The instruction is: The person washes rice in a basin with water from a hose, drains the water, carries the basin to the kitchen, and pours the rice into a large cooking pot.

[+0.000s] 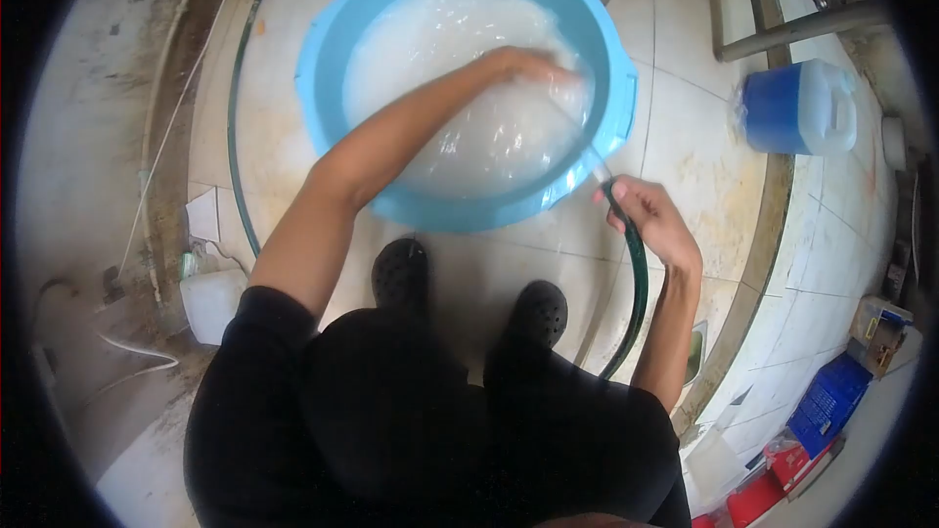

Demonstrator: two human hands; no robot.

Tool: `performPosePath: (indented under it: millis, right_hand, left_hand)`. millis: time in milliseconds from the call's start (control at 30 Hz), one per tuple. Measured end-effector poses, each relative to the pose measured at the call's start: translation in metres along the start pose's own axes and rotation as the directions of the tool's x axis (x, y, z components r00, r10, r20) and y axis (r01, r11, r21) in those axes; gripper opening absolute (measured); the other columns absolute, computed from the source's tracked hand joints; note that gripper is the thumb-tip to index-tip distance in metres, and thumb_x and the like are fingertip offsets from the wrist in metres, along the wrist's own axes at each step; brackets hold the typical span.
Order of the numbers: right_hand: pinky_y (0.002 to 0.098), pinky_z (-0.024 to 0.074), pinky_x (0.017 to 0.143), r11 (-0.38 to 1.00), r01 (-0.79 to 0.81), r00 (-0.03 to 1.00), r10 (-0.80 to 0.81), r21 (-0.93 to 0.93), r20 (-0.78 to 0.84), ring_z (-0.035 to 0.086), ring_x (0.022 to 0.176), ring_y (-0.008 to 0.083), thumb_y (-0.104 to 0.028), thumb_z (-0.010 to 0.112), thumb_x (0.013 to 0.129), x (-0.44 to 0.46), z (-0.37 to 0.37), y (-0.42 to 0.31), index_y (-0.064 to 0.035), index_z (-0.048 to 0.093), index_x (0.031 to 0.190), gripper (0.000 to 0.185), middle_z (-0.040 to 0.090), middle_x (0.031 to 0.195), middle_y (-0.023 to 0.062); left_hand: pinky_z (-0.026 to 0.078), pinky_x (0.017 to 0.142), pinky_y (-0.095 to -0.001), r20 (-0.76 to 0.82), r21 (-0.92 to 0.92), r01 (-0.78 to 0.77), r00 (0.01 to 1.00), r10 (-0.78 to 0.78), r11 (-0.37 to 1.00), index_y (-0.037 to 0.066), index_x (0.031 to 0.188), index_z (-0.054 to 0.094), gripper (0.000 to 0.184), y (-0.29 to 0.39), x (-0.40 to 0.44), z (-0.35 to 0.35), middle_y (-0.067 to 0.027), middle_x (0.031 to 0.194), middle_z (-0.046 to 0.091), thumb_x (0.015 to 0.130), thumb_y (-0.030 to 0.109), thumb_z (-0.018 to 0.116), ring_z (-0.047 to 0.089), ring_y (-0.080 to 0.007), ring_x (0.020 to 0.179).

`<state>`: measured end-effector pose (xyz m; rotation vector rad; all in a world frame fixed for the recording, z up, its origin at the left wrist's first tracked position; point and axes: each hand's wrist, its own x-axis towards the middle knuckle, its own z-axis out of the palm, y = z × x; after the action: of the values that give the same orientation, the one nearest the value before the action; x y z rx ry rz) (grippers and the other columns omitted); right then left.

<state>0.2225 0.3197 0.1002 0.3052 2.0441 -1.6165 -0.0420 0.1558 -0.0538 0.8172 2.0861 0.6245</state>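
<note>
Black clothing point(391, 411) over the person's bent legs fills the bottom of the view, closest to the camera. Beyond it, at the near right edge of the tub, is a hose point(636, 279), dark green and glossy, curving up from beside the legs to a paler end that points inward over the rim. A pale, blurred streak runs from that end toward the middle of the tub. The right grip point(653, 215) is closed round the hose just short of its end, the thumb and fingers pinching it. The tub point(325, 88) is light blue, round and wide-rimmed, and sits on the floor; it holds a cloudy, whitish liquid point(430, 49) with bright glints on its surface. Across it reaches the left arm, bare below a black sleeve, with the left grip point(538, 66) over the liquid near the streak; it is blurred, so I cannot tell whether its fingers are spread or pressed together. Black clogs point(541, 315) with small holes stand on the pale tiled floor point(685, 137) just this side of the tub. Farther out are a clear jug point(782, 110) of blue liquid on the right, a whitish container point(215, 305) on the left, and a blue crate point(829, 403) at lower right.
</note>
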Motion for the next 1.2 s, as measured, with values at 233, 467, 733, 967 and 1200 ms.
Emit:
performPosePath:
  millis: [233,467,733,967,1200]
  right_hand:
    - [0.0229,0.0318,0.055,0.999,0.036,0.996,-0.033,0.031,-0.082,0.04,0.059,0.0058,-0.035,0.044,0.103,-0.021,-0.011,0.016,-0.0045,0.066,0.094,0.039,0.048,0.062,-0.0029]
    - [0.0262,0.0364,0.06,1.0,0.003,0.998,-0.003,-0.002,-0.058,0.043,0.06,0.0098,-0.029,0.044,0.102,-0.033,-0.007,0.004,-0.0021,0.067,0.096,0.036,0.046,0.061,-0.0002]
    - [0.0236,0.0331,0.056,0.997,0.07,0.998,-0.07,0.031,-0.003,0.041,0.059,0.0071,-0.031,0.044,0.104,-0.016,0.012,0.004,-0.0028,0.066,0.096,0.036,0.047,0.061,-0.0022]
    - [0.0241,0.034,0.058,0.993,0.102,0.995,-0.102,0.053,-0.004,0.042,0.06,0.0075,-0.031,0.045,0.104,-0.004,0.01,0.012,-0.0024,0.065,0.096,0.036,0.047,0.061,-0.0012]
    - [0.0236,0.0335,0.058,0.996,0.052,0.988,-0.039,0.077,-0.152,0.042,0.061,0.0076,-0.032,0.045,0.103,-0.03,-0.027,0.036,-0.0026,0.066,0.096,0.037,0.047,0.064,-0.0026]
  left_hand:
    - [0.023,0.11,-0.064,0.204,0.727,-0.284,0.959,0.199,0.624,0.015,0.117,0.068,0.058,0.038,-0.113,0.028,-0.0173,0.14,0.048,0.073,0.052,0.069,0.039,-0.0398,0.134]
    - [0.025,0.111,-0.0621,-0.263,0.712,0.252,0.961,-0.084,0.655,0.024,0.133,0.058,0.069,-0.029,-0.179,0.012,-0.0177,0.155,0.028,0.069,0.045,0.076,0.031,-0.0405,0.14]
    - [0.029,0.111,-0.0529,-0.263,0.286,0.291,0.94,-0.218,0.913,0.016,0.136,0.052,0.074,-0.085,-0.116,0.005,-0.0203,0.152,0.031,0.072,0.045,0.075,0.034,-0.0387,0.138]
    - [0.033,0.111,-0.0437,-0.24,-0.364,0.228,0.914,-0.328,0.903,0.007,0.139,0.046,0.08,-0.097,-0.088,-0.001,-0.023,0.149,0.035,0.074,0.044,0.074,0.037,-0.0369,0.136]
    - [0.034,0.111,-0.0432,-0.412,0.057,0.159,0.903,-0.121,0.986,-0.004,0.14,0.041,0.084,-0.045,-0.157,0.007,-0.0265,0.144,0.038,0.079,0.047,0.07,0.04,-0.0363,0.133]
